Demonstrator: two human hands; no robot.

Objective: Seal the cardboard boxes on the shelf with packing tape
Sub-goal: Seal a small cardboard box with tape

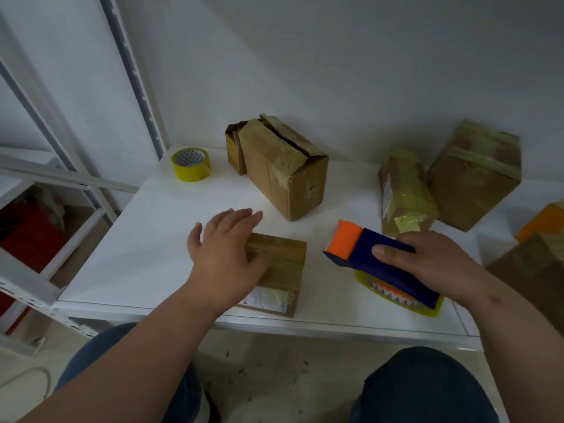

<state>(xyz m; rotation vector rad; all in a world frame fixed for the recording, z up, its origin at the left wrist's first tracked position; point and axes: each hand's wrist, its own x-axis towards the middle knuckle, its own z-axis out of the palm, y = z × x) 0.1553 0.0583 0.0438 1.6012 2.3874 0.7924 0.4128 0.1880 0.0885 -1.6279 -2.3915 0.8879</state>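
Note:
A small flat cardboard box lies near the front edge of the white shelf, tape across its top and a label at its near end. My left hand rests flat on its left side, fingers spread. My right hand grips a blue and orange tape dispenser loaded with a yellow roll, just right of that box and low over the shelf. Behind stands a bigger box whose taped top seam is split open.
A spare yellow tape roll sits at the back left. Two taped boxes lean by the wall at the right, and more boxes crowd the right edge. A metal upright rises at the left. My knees are below the shelf.

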